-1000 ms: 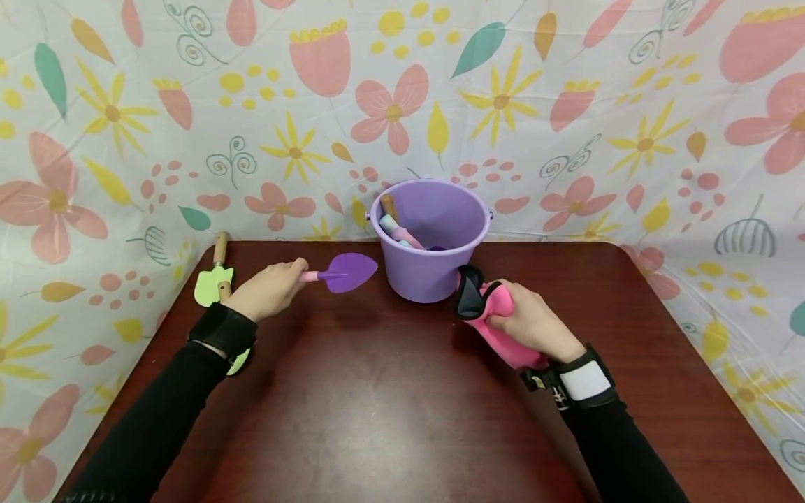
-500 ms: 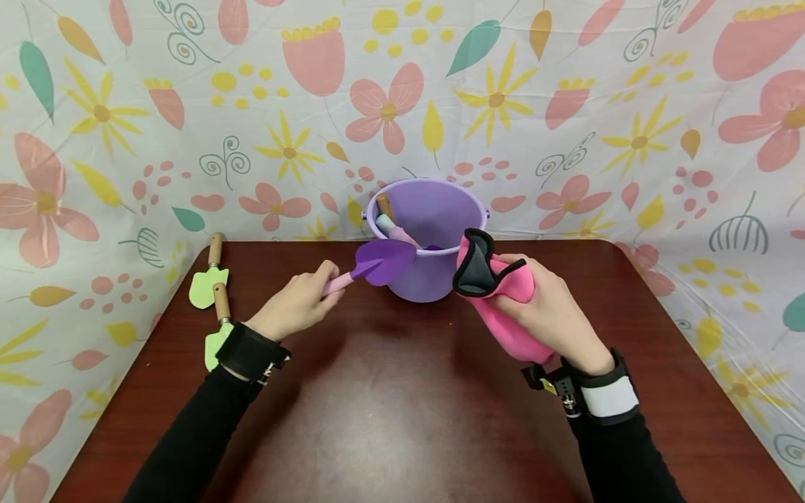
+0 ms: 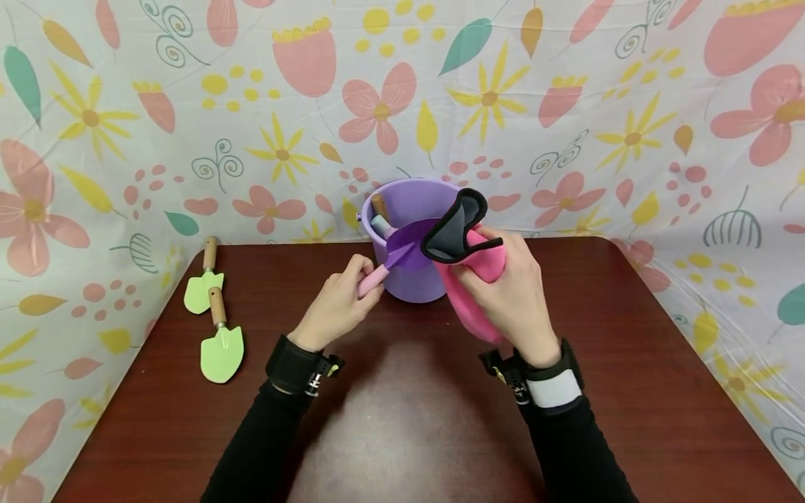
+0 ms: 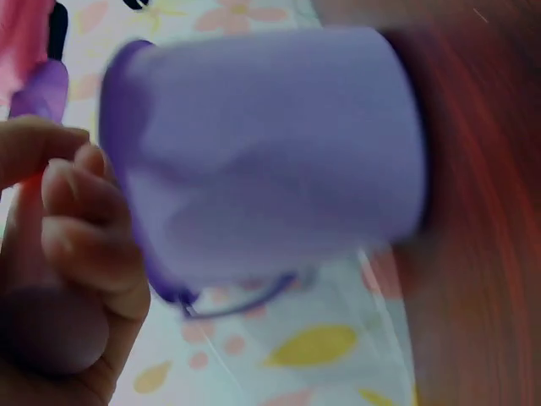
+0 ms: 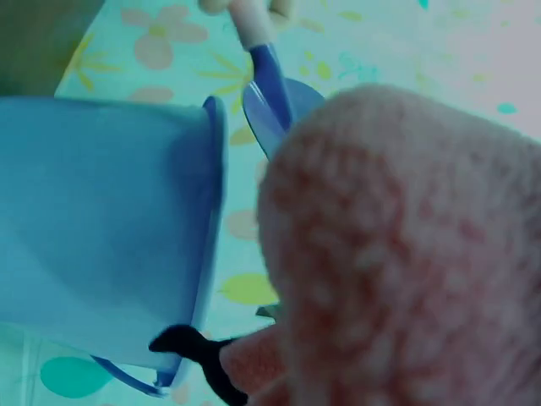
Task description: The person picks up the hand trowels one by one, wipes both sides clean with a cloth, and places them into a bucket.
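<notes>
Round purple plastic bucket at the table's back edge already has a couple of tools in it. Right hand is clamped on the pink glove with black cuff; left hand pinches the purple trowel. Both have moved up to the rim since earlier. Two green wooden-handled shovels still wait.

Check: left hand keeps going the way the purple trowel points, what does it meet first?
Likely the pink glove in the right hand; the trowel blade already overlaps its black cuff above the purple bucket. Depth unclear.
</notes>
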`<state>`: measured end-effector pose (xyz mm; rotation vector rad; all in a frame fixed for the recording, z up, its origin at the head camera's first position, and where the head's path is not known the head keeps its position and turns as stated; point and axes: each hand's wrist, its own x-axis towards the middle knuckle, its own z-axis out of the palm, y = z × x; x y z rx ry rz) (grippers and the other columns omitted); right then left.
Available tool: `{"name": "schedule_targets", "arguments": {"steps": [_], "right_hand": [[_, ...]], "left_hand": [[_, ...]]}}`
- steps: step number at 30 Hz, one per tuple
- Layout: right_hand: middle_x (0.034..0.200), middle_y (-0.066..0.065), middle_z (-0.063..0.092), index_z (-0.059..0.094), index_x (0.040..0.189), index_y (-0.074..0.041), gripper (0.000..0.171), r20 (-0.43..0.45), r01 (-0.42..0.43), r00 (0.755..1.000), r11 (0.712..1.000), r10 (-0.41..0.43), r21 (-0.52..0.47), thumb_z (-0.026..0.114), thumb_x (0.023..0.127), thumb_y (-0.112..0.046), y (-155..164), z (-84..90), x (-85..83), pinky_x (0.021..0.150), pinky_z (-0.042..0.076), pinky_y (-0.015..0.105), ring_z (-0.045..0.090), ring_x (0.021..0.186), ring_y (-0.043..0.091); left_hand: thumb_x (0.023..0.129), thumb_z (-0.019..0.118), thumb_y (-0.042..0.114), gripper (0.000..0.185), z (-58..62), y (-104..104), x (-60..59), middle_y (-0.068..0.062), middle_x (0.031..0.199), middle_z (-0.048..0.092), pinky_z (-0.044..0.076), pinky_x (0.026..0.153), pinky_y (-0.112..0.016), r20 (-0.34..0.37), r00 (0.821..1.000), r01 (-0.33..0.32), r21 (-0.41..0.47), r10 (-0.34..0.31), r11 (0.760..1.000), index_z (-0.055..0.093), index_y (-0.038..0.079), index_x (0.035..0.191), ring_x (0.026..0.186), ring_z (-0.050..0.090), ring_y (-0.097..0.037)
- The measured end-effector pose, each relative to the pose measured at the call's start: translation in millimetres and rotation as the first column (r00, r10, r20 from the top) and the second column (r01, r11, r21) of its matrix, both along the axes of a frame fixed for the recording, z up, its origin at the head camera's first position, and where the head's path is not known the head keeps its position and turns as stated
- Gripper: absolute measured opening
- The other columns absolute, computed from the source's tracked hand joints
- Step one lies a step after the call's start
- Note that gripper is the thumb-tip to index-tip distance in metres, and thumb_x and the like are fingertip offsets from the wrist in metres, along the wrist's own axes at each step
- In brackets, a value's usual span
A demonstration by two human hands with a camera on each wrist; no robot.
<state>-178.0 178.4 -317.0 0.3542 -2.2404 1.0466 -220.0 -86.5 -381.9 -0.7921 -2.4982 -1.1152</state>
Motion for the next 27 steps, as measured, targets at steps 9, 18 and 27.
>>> {"name": "schedule_targets", "arguments": {"steps": [9, 18, 27], "right_hand": [[0.106, 0.016, 0.056, 0.066, 0.119, -0.007, 0.049, -0.103, 0.132, 0.985, 0.990, -0.136, -0.053, 0.081, 0.079, -0.031, -19, -5.4, -8.0, 0.076, 0.046, 0.046, 0.054, 0.096, 0.027], [0.105, 0.016, 0.051, 0.065, 0.118, -0.009, 0.047, -0.083, 0.173, 0.981, 0.984, -0.175, -0.031, 0.079, 0.081, -0.034, -36, -7.6, -16.3, 0.071, 0.049, 0.048, 0.056, 0.087, 0.029], [0.103, 0.014, 0.053, 0.066, 0.113, -0.010, 0.039, -0.060, 0.216, 0.973, 0.973, -0.221, -0.076, 0.078, 0.078, -0.022, -29, -12.2, -25.4, 0.069, 0.048, 0.051, 0.057, 0.089, 0.030]], "left_hand": [[0.090, 0.067, 0.015, 0.027, 19.0, 38, 10.6, -0.002, 0.084, 0.064, 0.046, 0.063, -0.031, -0.086, 0.993, -0.075, 0.063, 0.080, 0.995, 0.058, 0.013, 0.115, 0.069, 0.056, -0.016], [0.088, 0.059, 0.004, 0.033, 33.6, 65, 23.7, -0.008, 0.085, 0.063, 0.051, 0.064, -0.033, -0.114, 0.989, -0.087, 0.026, 0.090, 0.996, 0.054, 0.002, 0.120, 0.069, 0.060, -0.019], [0.088, 0.059, 0.003, 0.030, 25.5, 78, 26.8, -0.008, 0.083, 0.063, 0.050, 0.062, -0.035, -0.162, 0.983, -0.090, 0.017, 0.091, 0.996, 0.054, 0.004, 0.117, 0.067, 0.060, -0.020]]}}
